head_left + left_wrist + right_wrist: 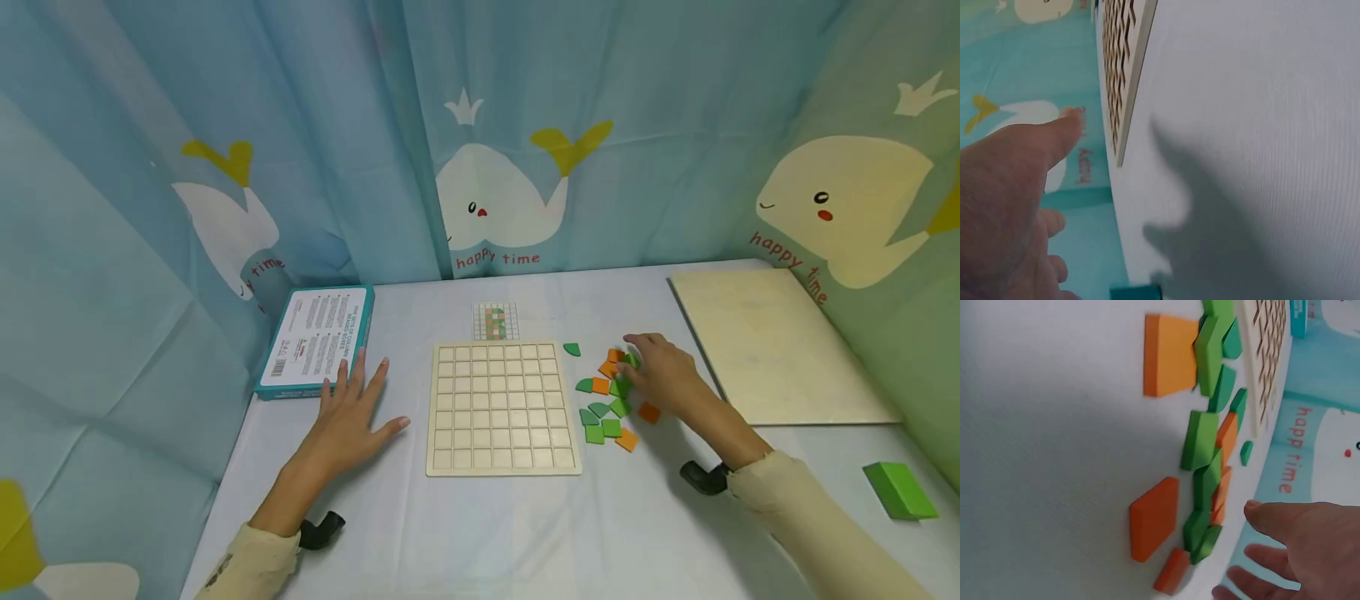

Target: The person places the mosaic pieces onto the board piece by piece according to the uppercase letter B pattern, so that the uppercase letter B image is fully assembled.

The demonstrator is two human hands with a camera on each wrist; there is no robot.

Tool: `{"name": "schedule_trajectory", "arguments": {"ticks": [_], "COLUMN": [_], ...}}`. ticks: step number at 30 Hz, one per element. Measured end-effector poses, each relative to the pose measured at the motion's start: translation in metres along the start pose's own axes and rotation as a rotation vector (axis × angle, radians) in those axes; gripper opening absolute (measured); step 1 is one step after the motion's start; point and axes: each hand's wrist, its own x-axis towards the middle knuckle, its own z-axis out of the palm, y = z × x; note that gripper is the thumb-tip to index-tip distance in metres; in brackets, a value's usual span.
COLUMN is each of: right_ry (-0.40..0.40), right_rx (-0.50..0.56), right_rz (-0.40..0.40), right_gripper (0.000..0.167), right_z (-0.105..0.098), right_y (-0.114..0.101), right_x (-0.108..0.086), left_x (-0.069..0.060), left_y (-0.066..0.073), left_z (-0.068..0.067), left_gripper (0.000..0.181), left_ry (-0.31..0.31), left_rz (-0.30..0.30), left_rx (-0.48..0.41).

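On the white table (480,533), a plain board (787,350) lies right, a grid board (502,414) mid-table, a box (318,337) left. The left hand (348,429), fingers spread wide, holds nothing near the box; the right hand (663,375), fingers parted and gripping nothing, is over green and orange tiles (594,434) beside the grid board.

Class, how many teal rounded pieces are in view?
4: first piece beside the grid board, farthest back; second piece left of an orange square; third piece and fourth piece above green squares. The right hand may hide more.
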Motion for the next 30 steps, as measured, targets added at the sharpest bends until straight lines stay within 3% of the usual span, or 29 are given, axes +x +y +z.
{"name": "schedule_trajectory", "arguments": {"ticks": [5, 15, 30], "right_ry": [0.012, 0.065, 0.037], "right_rx": [0.024, 0.056, 0.130], "right_rz": [0.022, 0.000, 0.015], "right_gripper": [0.050, 0.030, 0.032], "right_z": [0.012, 0.022, 0.030], "right_y": [0.006, 0.009, 0.008], "right_x": [0.013, 0.024, 0.043], "left_x": [0.004, 0.007, 0.006], "left_y": [0.009, 0.024, 0.027], "left_z": [0.011, 0.026, 0.031], "left_gripper": [0.089, 0.073, 0.064], "left_ry": [-0.017, -0.152, -0.173], "left_rz": [0.049, 0.085, 0.065], "left_rx": [-0.011, -0.041, -0.037]}}
